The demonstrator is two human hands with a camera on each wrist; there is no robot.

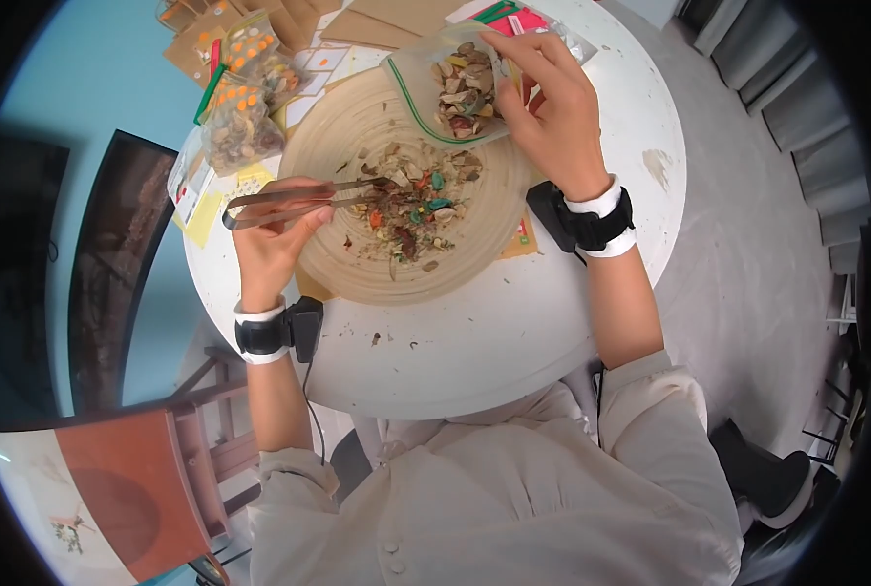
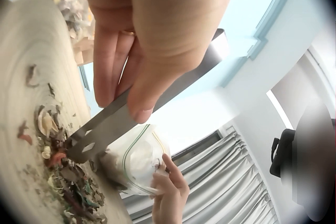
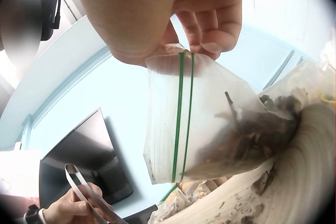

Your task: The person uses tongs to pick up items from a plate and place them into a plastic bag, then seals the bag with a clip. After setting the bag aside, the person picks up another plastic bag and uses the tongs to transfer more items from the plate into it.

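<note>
My left hand pinches a pair of metal tongs between thumb and fingers. The tong tips reach into a loose heap of dried potpourri, with brown, cream, orange and teal bits, on a round wooden plate. At the plate's far right side, my right hand holds a clear zip bag by its upper edge. A green seal strip runs across the bag near the fingers. Dried pieces fill the bag's lower part, which leans down at the plate in the right wrist view.
Two filled zip bags with orange-dotted labels lie left of the plate. Brown paper bags and cardboard sit at the back. A pink and green packet lies behind the right hand. Crumbs dot the white round table.
</note>
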